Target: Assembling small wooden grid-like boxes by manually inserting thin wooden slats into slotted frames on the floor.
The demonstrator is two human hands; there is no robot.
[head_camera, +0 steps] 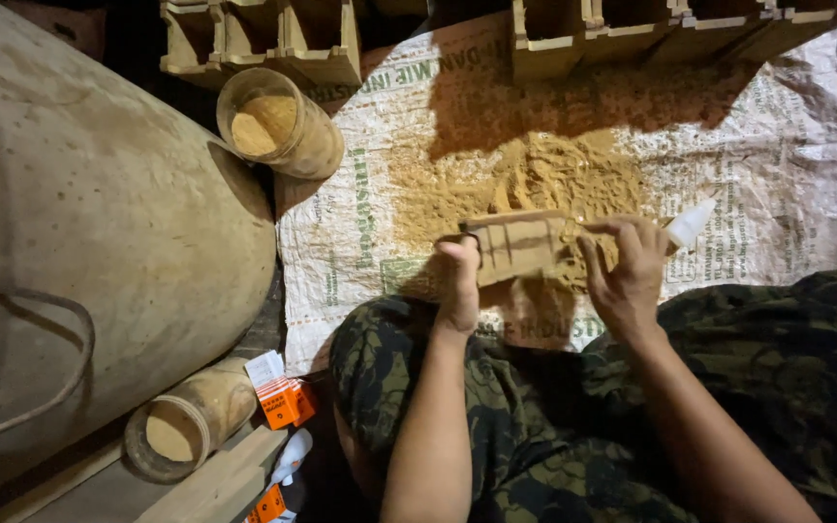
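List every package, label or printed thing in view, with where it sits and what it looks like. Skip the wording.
Woven sack: spread flat under the sawdust, white with green print.
Small carton: lower left beside a sawdust-filled tube, orange with a white flap.
Second carton: bottom edge, orange and white, partly cut off.
No signs or screens.

A small woodworking workshop, floor level. Sawdust (535,184) lies heaped at centre on a spread woven sack (787,165); unfinished slatted wooden frames (273,39) line the top edge; sawdust-filled cylinders (268,121) stand upper left and lower left.
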